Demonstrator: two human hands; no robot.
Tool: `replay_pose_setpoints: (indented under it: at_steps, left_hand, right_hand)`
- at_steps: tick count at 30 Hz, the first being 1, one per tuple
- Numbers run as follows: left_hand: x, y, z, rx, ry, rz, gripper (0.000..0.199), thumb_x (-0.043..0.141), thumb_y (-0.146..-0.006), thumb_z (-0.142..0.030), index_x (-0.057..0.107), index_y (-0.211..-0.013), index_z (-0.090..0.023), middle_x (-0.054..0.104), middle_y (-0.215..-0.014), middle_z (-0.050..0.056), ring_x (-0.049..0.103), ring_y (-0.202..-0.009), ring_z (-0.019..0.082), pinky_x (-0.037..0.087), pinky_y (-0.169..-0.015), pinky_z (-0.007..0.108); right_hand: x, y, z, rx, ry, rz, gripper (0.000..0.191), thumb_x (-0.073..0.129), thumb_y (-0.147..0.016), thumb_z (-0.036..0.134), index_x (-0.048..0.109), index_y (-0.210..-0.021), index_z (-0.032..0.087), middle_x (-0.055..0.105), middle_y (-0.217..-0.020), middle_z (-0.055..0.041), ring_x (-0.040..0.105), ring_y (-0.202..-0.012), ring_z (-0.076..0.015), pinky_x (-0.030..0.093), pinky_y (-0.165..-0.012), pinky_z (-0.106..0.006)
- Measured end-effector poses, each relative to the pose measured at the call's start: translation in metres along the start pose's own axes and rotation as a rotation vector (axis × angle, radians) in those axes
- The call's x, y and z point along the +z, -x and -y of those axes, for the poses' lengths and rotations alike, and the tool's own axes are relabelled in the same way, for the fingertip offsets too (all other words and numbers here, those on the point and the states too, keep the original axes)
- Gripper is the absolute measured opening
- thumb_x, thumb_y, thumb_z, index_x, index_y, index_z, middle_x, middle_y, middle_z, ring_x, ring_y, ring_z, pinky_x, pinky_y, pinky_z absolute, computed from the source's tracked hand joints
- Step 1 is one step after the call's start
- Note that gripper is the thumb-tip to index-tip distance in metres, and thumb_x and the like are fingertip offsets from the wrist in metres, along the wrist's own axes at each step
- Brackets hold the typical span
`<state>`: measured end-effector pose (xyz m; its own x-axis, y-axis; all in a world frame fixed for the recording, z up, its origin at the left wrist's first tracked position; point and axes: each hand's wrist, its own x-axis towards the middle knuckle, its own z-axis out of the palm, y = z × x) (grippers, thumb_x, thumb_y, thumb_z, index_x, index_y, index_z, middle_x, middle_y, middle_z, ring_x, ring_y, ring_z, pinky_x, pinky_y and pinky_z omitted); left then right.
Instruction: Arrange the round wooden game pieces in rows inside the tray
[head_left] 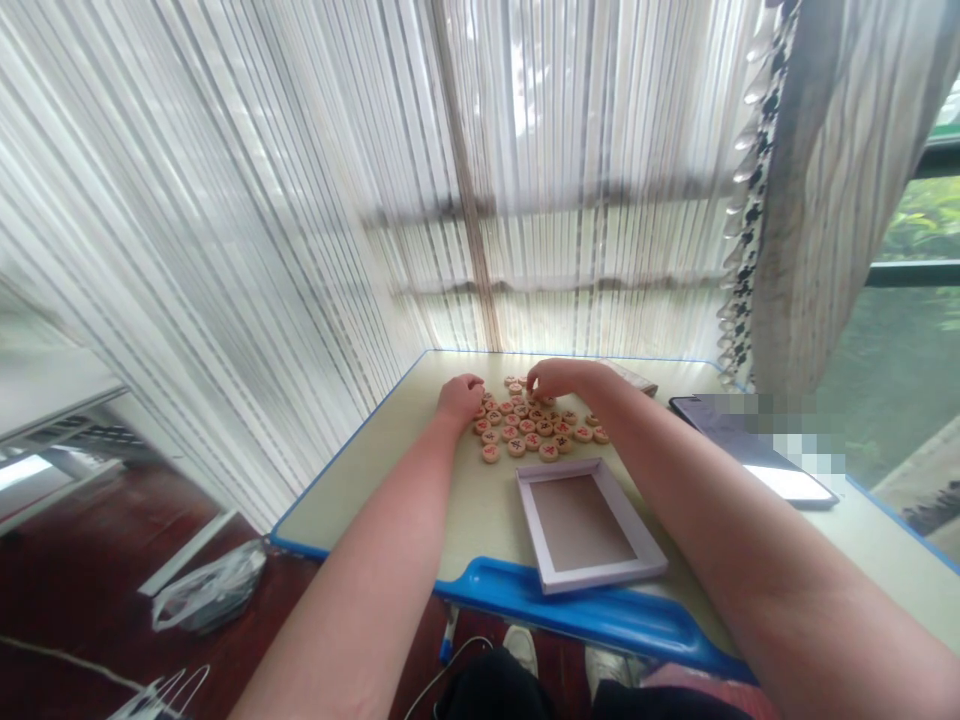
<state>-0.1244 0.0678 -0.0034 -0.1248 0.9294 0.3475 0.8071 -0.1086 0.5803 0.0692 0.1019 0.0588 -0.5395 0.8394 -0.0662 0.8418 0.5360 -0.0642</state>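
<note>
Several round wooden pieces with red or dark characters (532, 425) lie in a loose cluster on the pale table (360, 470). At the cluster's far left edge rests my left hand (460, 396), its fingers bent towards the pieces; its grip is too small to make out. My right hand (551, 378) reaches over the far side of the pieces with fingers curled down, and its fingertips are partly hidden. Nearer to me is a shallow open white box (536, 530) with a brown inside, lying between my forearms.
A dark phone or tablet (712, 430) lies on the right of the table. Behind my right wrist is a flat item (634, 378). String curtains (585, 240) hang beyond the table. A plastic bag (214, 590) sits on the dark red floor at left.
</note>
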Motion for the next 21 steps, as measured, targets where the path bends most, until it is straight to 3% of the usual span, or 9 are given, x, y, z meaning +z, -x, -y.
replay_pose_setpoints:
  at_steps: [3,7,10,11,13,16,19,21]
  left_hand:
    - [-0.004,0.005,-0.005,0.006,-0.002,-0.010,0.037,0.036,-0.084,-0.038,0.067,-0.086,-0.018,0.069,-0.087,0.008,0.061,-0.082,0.017,0.044,-0.075,0.026]
    - [-0.013,0.011,-0.010,-0.026,-0.055,-0.106,0.053,0.023,-0.087,-0.051,0.067,-0.086,-0.020,0.067,-0.091,0.009,0.059,-0.090,0.019,0.042,-0.080,0.029]
    - [-0.017,0.015,-0.015,-0.006,-0.119,-0.194,0.055,0.023,-0.085,-0.055,0.066,-0.090,-0.021,0.065,-0.096,0.008,0.056,-0.095,0.019,0.040,-0.083,0.030]
    - [-0.018,0.017,-0.019,0.019,-0.130,-0.204,0.054,0.025,-0.085,-0.055,0.066,-0.090,-0.020,0.065,-0.095,0.008,0.056,-0.093,0.019,0.040,-0.082,0.030]
    - [-0.020,0.023,-0.029,0.094,-0.142,-0.151,0.048,0.030,-0.085,-0.051,0.066,-0.084,-0.018,0.066,-0.084,0.007,0.058,-0.083,0.018,0.041,-0.076,0.028]
    - [-0.027,0.040,-0.053,0.298,-0.117,-0.011,0.036,0.039,-0.083,-0.043,0.065,-0.091,-0.018,0.065,-0.071,0.004,0.057,-0.069,0.015,0.040,-0.068,0.025]
    - [-0.034,0.061,-0.076,0.465,-0.088,0.138,0.036,0.044,-0.080,-0.045,0.067,-0.085,-0.018,0.063,-0.067,0.003,0.054,-0.062,0.013,0.040,-0.063,0.024]
    - [-0.037,0.072,-0.087,0.500,-0.083,0.158,0.036,0.048,-0.077,-0.046,0.068,-0.080,-0.017,0.063,-0.068,0.004,0.054,-0.063,0.012,0.040,-0.064,0.024]
  right_hand:
    - [-0.001,0.004,0.001,-0.006,-0.017,0.068,0.030,0.062,-0.068,0.024,0.067,-0.098,0.019,0.068,-0.091,-0.0054,0.060,-0.076,-0.0163,0.044,-0.066,-0.025]
    - [-0.011,0.017,0.010,0.077,-0.065,-0.141,0.032,0.060,-0.072,0.029,0.063,-0.102,0.015,0.066,-0.094,-0.0092,0.059,-0.078,-0.0180,0.043,-0.064,-0.026]
    - [-0.019,0.045,0.018,0.028,-0.186,-0.243,0.040,0.055,-0.077,0.030,0.055,-0.117,0.023,0.066,-0.094,-0.0054,0.059,-0.073,-0.0149,0.043,-0.064,-0.025]
    - [-0.021,0.058,0.020,0.017,-0.211,-0.266,0.035,0.053,-0.079,0.031,0.058,-0.113,0.026,0.066,-0.093,-0.0042,0.059,-0.070,-0.0138,0.042,-0.063,-0.025]
    - [-0.020,0.087,0.020,-0.002,-0.236,-0.333,0.027,0.050,-0.080,0.036,0.065,-0.101,0.027,0.066,-0.093,-0.0036,0.058,-0.070,-0.0135,0.042,-0.062,-0.024]
    - [-0.007,0.127,0.012,0.036,-0.267,-0.561,0.031,0.047,-0.082,0.039,0.064,-0.103,0.024,0.066,-0.090,-0.0046,0.057,-0.070,-0.0138,0.042,-0.064,-0.025]
    - [0.012,0.151,0.000,0.123,-0.316,-0.720,0.037,0.047,-0.082,0.042,0.062,-0.107,0.020,0.065,-0.088,-0.0066,0.056,-0.068,-0.0151,0.043,-0.064,-0.026]
    - [0.023,0.159,-0.006,0.164,-0.305,-0.770,0.039,0.045,-0.083,0.042,0.061,-0.110,0.018,0.065,-0.092,-0.0081,0.056,-0.071,-0.0161,0.043,-0.066,-0.027]
